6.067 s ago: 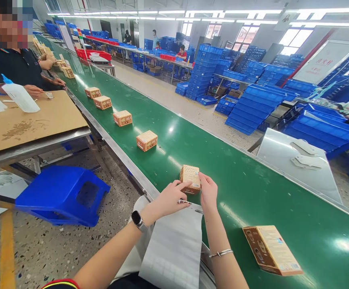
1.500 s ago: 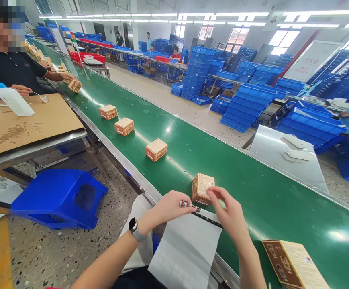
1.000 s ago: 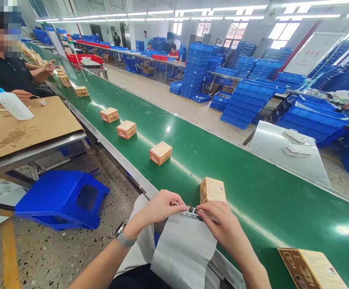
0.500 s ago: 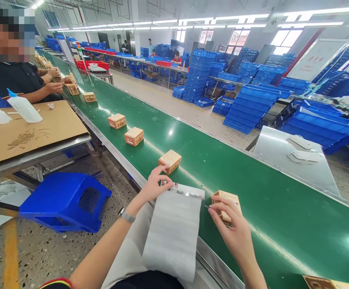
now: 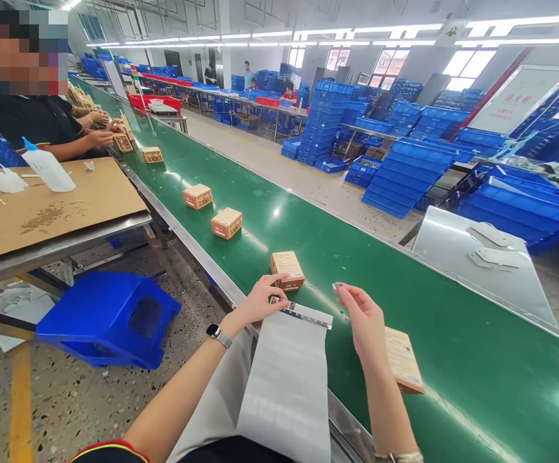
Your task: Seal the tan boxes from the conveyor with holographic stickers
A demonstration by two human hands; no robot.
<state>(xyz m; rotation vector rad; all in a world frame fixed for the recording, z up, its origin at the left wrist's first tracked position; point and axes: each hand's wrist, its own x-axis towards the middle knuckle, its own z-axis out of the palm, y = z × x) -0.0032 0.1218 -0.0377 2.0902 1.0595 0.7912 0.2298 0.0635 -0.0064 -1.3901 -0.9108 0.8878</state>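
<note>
My left hand (image 5: 260,301) pinches the top edge of a long whitish sticker sheet (image 5: 289,379) that hangs over my lap. A row of small printed labels runs along that top edge. One outstretched finger of the same hand touches an orange-brown printed box (image 5: 289,275) on the green conveyor belt. My right hand (image 5: 363,315) is raised over the belt, to the right of that box. Between its thumb and forefinger is a small sticker (image 5: 337,287). Another orange-brown box (image 5: 404,363) lies beside my right wrist, partly hidden by it.
More boxes (image 5: 226,223) stand spaced up the belt (image 5: 356,270). On the left, a co-worker (image 5: 33,125) handles boxes by a cardboard-topped table (image 5: 96,193) holding a white squeeze bottle (image 5: 50,168). A blue stool (image 5: 110,318) stands below. White pieces lie on a metal table (image 5: 453,257) across the belt.
My right hand has moved up and away from the nearer box, with the sticker in its fingertips. The box at my left hand has turned. The view has shifted slightly.
</note>
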